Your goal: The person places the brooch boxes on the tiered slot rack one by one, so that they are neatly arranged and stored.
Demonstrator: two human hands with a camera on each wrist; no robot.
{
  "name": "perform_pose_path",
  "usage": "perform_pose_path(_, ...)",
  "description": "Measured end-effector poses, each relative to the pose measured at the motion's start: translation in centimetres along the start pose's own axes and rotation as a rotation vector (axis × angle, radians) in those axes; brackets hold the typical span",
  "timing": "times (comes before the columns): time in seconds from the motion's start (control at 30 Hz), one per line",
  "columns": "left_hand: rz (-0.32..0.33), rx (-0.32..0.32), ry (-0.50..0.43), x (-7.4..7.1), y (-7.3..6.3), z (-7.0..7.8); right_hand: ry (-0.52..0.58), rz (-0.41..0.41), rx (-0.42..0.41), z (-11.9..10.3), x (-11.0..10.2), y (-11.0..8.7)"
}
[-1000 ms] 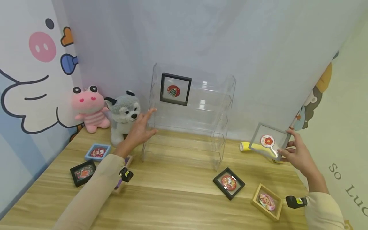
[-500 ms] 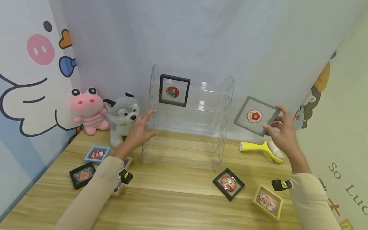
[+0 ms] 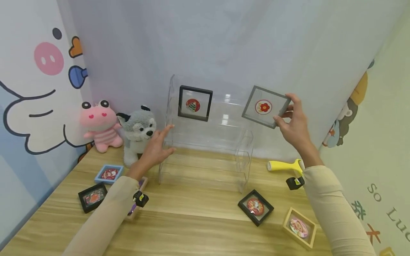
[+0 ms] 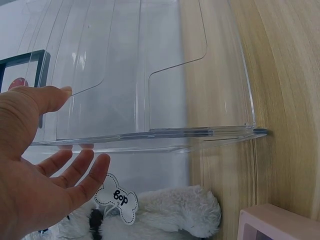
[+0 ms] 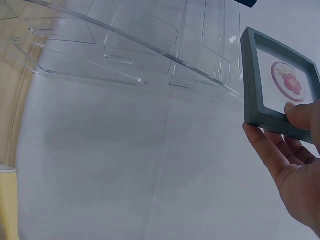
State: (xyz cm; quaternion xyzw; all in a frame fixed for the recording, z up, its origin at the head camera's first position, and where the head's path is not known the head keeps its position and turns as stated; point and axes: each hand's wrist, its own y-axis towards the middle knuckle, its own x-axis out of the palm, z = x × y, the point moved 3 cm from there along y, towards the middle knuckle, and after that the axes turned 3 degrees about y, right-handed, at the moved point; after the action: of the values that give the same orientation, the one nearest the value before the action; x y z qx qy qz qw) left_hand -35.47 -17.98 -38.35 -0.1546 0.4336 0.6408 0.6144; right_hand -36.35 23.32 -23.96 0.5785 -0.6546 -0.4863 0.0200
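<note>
My right hand (image 3: 294, 128) pinches a grey-rimmed clear display frame (image 3: 263, 106) by its right side, the thumb on its front. A round badge with a red flower is inside. The frame is raised near the upper right of a clear acrylic rack (image 3: 244, 153); contact with it cannot be told. At the rack's left side is my left hand (image 3: 155, 147), thumb and index spread apart. In the left wrist view, its fingertips (image 4: 100, 165) are against or very close to the outside panel. A black frame (image 3: 193, 105) with a Christmas tree badge stands on the rack's top left.
Pink (image 3: 100, 124) and grey dog (image 3: 137, 131) plush toys sit left of the rack. Blue (image 3: 109, 174) and black (image 3: 93, 197) frames lie nearby, another partly under my left arm. Front right are black (image 3: 255, 207) and wooden (image 3: 300, 228) frames. A yellow-handled roller (image 3: 283, 166) lies behind.
My right hand has carried the grey frame up and left, from above the yellow roller to the rack's upper right. The left hand has stayed by the rack's left side.
</note>
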Motion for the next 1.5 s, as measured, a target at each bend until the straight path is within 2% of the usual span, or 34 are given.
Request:
perform_pose_path(0.13, -0.002, 0.010, -0.004, 0.1, -0.1, 0.0, 0.008, 0.014, -0.039, -0.5, 1.2, 1.5)
perform_pose_path(0.47, 0.003, 0.014, -0.016, 0.4, -0.3, -0.5, -0.081, -0.019, -0.160, -1.8, 4.1, 4.9)
perform_pose_path(0.63, 0.002, 0.010, -0.010, 0.5, -0.2, -0.4, -0.120, -0.023, -0.185, -1.8, 5.1, 6.1)
perform_pose_path(0.97, -0.003, 0.004, -0.003, 0.5, -0.2, 0.0, -0.138, -0.052, -0.177, -1.4, 6.8, 6.1)
perform_pose_path(1.13, 0.006, 0.012, -0.009, 0.4, -0.3, -0.2, -0.160, -0.056, -0.207, -1.1, 7.6, 6.0)
perform_pose_path(1.3, 0.017, 0.024, -0.012, 0.3, -0.3, -0.2, -0.164, -0.081, -0.226, -0.8, 8.3, 5.8)
perform_pose_path(1.5, 0.021, 0.025, -0.004, 0.1, -0.3, -0.1, -0.196, -0.126, -0.209, -0.8, 8.8, 5.5)
